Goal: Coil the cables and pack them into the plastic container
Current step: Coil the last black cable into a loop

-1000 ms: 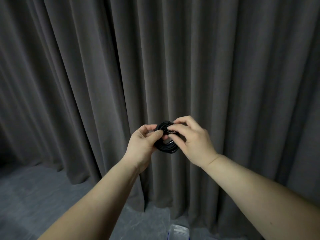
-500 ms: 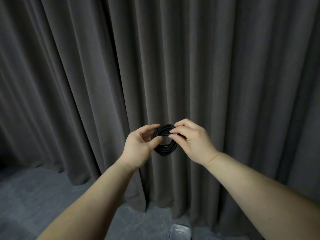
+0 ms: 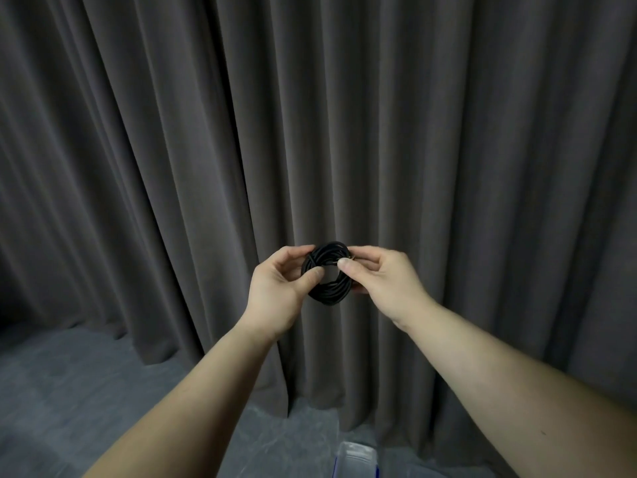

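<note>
Both bare forearms reach up and forward from the bottom corners of the view, converging at centre. The left hand (image 3: 279, 288) sits palm toward the camera, its fingers curled over the far left rim of the round coil of thin black cable (image 3: 327, 286) and its thumb pressed across the near side. The right hand (image 3: 382, 282) mirrors it on the right, thumb and forefinger pinching the coil's right edge near a small metal plug tip, the other fingers folded behind. Wrists are level, hands close together, just apart.
</note>
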Available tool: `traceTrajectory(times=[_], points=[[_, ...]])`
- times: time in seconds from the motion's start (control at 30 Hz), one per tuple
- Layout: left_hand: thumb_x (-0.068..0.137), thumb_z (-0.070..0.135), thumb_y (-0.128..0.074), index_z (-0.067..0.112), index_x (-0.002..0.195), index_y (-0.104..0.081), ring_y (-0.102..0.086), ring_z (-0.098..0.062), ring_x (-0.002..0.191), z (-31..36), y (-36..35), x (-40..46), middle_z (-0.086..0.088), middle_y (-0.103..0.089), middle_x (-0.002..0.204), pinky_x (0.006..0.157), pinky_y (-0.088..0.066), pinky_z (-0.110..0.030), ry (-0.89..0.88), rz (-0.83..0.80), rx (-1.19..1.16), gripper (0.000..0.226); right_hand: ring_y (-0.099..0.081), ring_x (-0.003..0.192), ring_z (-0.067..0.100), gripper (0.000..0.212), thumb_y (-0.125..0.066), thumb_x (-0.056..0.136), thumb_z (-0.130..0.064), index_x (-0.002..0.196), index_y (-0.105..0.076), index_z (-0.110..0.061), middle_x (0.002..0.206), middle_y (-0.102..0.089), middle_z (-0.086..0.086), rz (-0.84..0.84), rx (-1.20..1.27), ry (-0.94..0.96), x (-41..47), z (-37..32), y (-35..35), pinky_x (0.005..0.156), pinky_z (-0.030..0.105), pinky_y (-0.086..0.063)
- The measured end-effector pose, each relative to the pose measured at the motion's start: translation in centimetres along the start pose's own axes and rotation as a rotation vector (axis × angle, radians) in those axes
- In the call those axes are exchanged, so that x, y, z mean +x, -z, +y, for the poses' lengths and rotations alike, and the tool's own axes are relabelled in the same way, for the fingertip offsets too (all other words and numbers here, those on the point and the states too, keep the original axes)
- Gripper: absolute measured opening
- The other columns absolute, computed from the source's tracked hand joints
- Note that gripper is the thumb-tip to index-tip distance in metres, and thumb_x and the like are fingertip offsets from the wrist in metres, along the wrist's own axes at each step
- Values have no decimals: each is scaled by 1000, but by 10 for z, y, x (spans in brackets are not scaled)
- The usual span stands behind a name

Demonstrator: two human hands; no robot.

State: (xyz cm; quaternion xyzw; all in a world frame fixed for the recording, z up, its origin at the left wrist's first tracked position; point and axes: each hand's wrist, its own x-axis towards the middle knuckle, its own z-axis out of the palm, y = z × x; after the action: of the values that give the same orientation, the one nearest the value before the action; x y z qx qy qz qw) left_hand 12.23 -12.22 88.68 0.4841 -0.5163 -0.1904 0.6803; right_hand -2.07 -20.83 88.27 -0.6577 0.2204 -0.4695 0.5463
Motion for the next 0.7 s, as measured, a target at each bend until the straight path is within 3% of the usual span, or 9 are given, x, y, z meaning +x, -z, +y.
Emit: traceTrajectory(times=[0.13,0.3,0.43,0.53,0.63,0.7], points=[[82,-8,-69,15,97,-68,-67,-10,78,-10,1,-2,3,-74,82,74,-52,-21,57,19,-105,27,-67,98,10,27,-67,88,-15,115,-66,-10,104,-72,2,-9,37,-46,-1,10,-1,86,25,-52],[85,-7,-65,11,102,-67,-67,-10,74,-27,2,-5,3,-73,79,68,-54,-22,148,10,-181,25,-68,81,8,13,-64,90,-11,100,-70,-16,85,-73,-3,21,2,-31,-7,24,-7,72,26,-55],[90,2,-63,16,108,-67,-66,-6,75,-48,3,-15,7,-73,82,71,-55,-24,232,-34,-113,23,-68,86,10,15,-64,90,-8,102,-72,-14,90,-73,-3,131,-147,-12,-11,50,-13,87,32,-55],[96,10,-57,23,112,-65,-63,-2,67,-63,7,-19,11,-69,76,74,-55,-31,338,-79,-85,22,-66,87,11,17,-61,91,-9,103,-73,-10,88,-72,-5,170,-248,-16,-14,66,-14,86,30,-52],[95,8,-58,20,115,-65,-63,-7,72,-81,10,-21,1,-64,81,66,-54,-25,384,-82,-64,24,-61,83,9,17,-60,92,-10,102,-74,-12,86,-71,-6,179,-254,-60,-15,88,-16,82,29,-50],[94,4,-59,12,117,-64,-65,-5,74,-94,11,-25,0,-63,79,64,-53,-17,404,-60,-87,24,-60,80,6,16,-60,92,-16,99,-74,-19,82,-71,-12,182,-231,-102,-17,104,-17,85,36,-52]])
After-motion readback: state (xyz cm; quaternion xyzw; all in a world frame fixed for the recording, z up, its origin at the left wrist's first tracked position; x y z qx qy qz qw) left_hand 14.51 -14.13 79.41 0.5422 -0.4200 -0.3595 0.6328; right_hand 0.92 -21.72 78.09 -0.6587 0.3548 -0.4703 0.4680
